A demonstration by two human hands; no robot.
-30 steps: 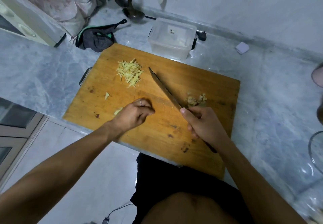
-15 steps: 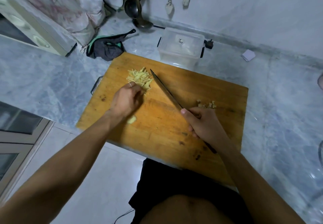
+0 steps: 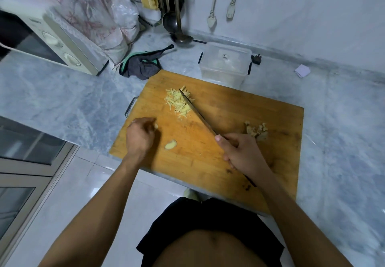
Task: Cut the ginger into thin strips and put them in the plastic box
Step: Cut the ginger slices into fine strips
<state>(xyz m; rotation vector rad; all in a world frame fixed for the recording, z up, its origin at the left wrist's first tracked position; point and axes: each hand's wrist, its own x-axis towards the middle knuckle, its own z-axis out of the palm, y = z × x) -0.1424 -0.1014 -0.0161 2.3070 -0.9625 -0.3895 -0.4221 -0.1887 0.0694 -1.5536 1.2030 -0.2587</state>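
Lying at 4 o'clock, near the curled, possibly pinching left hand [image 3: 140, 136], the pale ginger slice [image 3: 171, 144] was unheld; the right hand [image 3: 239, 152] gripped the long steel knife [image 3: 196, 113].

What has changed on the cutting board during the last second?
The left hand went up to the ginger strips, then came back with a small piece in its fingers. The right hand kept holding the knife; the plastic box stayed closed.
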